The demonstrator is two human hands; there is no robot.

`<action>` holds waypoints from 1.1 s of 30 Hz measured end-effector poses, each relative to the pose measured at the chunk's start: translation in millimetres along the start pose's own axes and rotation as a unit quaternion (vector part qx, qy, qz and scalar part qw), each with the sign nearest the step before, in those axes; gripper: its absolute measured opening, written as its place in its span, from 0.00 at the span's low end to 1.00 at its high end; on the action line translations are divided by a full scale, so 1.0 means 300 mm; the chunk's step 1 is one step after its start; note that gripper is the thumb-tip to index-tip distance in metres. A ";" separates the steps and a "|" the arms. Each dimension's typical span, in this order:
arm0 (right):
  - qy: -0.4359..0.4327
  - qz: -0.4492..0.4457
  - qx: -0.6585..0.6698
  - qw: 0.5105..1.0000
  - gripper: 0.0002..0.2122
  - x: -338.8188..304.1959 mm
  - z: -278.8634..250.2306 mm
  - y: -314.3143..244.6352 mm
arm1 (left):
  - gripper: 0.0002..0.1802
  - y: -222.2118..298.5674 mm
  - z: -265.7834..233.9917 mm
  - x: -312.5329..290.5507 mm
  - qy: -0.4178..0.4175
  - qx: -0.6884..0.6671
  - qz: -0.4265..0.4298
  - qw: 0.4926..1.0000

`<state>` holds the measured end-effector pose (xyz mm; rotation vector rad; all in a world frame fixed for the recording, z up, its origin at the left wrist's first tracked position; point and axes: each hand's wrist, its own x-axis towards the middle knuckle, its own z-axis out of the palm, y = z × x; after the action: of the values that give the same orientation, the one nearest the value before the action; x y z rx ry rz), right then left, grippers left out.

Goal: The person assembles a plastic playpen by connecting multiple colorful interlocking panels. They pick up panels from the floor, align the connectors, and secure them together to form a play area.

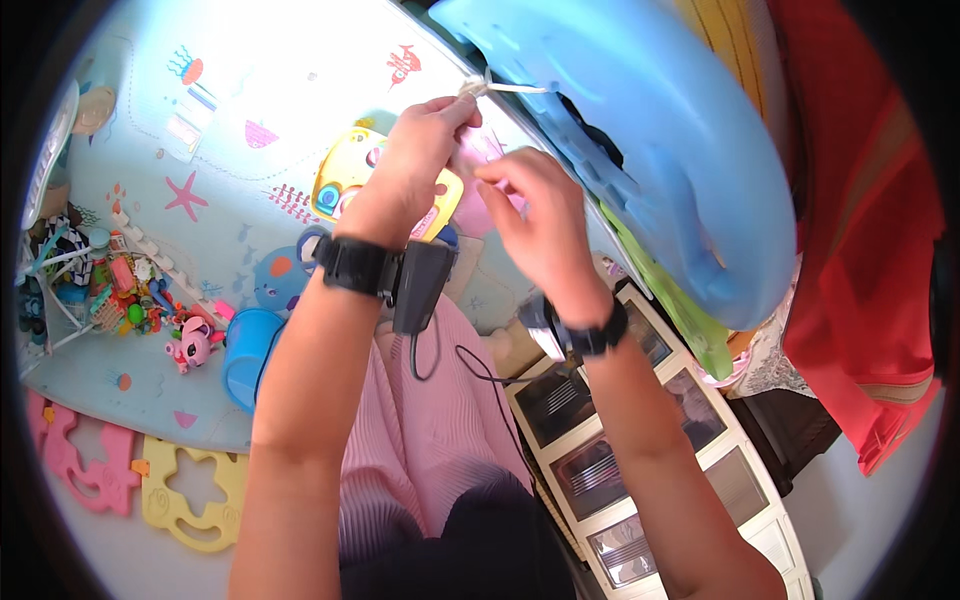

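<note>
My left hand reaches up to a knotted white cord, its fingers closed at the knotted end. The cord runs right to a large blue plastic piece with a curved, rounded body. My right hand hovers just below and to the right, thumb and forefinger apart, with nothing visible between them. Behind and between the hands lies something pink and see-through. Under my left wrist sits a yellow toy case with small round parts in it, partly covered by my arm.
A pale blue printed play mat spreads on the left. On it are a heap of small toys and a blue bucket. A white drawer unit stands at lower right, beside red fabric. Pink and yellow fence panels edge the mat.
</note>
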<state>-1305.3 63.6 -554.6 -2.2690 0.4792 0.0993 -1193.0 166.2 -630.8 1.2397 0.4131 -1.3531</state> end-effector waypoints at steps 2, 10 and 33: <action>0.065 -0.145 -0.109 0.981 0.07 -0.042 -0.110 -0.168 | 0.10 0.010 -0.005 -0.037 0.029 -0.100 0.171 0.980; 0.149 -0.019 -0.350 0.925 0.18 0.085 -0.414 -0.364 | 0.23 0.054 0.095 -0.016 0.036 -0.507 0.125 0.852; -0.036 0.073 -0.229 0.970 0.22 0.149 -0.525 -0.336 | 0.16 0.033 -0.146 -0.316 0.247 0.550 0.259 0.755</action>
<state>-1239.3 -3.5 -387.0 -2.6637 0.6349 0.4025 -1191.2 247.4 -564.5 2.4811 -0.4810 -0.6823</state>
